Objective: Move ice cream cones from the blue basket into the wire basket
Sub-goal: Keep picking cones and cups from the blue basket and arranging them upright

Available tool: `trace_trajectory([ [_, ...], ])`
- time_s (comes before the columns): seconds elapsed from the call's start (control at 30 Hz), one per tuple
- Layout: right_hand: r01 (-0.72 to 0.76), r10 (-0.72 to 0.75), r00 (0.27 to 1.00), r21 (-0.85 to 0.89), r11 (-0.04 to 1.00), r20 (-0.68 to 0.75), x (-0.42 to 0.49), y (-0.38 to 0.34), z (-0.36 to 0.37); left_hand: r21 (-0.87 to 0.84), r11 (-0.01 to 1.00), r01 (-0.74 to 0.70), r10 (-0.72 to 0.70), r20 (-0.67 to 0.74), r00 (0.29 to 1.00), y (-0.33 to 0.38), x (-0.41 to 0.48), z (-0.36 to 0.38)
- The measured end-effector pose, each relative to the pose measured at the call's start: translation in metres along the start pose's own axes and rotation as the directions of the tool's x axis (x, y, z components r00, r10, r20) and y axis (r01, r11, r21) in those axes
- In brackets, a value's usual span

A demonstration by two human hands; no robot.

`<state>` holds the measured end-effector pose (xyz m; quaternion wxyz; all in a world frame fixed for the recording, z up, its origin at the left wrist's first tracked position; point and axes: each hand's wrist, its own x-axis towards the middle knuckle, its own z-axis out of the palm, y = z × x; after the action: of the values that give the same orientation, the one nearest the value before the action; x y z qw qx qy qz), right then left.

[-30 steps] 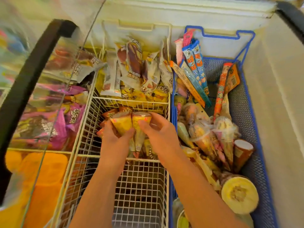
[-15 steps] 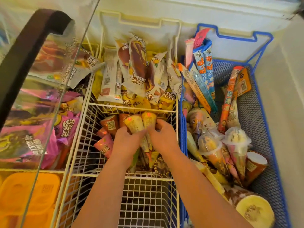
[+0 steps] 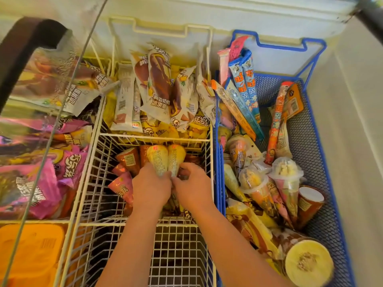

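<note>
Nearest, the front section of the wire basket lies bare, so cones go into its middle section. Both hands work there: the left hand has its fingers curled around the lower part of a yellow cone, and the right hand pinches a second yellow cone just beside it, seemingly standing both wide-end-up against the orange cones already packed there. To the right, the blue basket holds more cones with clear domed lids, a brown tub and a round yellow-lidded tub, so I judge the job partly done. Farther back, wrapped ice cream bars fill the wire basket's rear section, and long ice pops lean in the blue basket's far end.
</note>
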<state>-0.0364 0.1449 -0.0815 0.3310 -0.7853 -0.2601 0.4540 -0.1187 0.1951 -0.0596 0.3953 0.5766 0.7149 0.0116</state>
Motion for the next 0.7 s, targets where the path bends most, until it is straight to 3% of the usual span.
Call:
trace_trajectory([
  [0.17,-0.153,0.135,0.985,0.183,0.971,0.108,-0.003,0.006,0.001,-0.189,0.981,-0.047,0.047,-0.003,0.999,-0.014,-0.016,0.003],
  [0.5,-0.054,0.014,0.989,0.273,0.960,0.147,-0.015,0.012,-0.018,-0.500,0.858,-0.116,0.229,0.172,0.958,-0.045,-0.032,-0.001],
  [0.7,-0.019,-0.038,0.976,0.258,0.966,0.216,-0.024,0.015,-0.021,-0.465,0.862,-0.200,0.293,0.135,0.947,-0.054,-0.035,-0.001],
])
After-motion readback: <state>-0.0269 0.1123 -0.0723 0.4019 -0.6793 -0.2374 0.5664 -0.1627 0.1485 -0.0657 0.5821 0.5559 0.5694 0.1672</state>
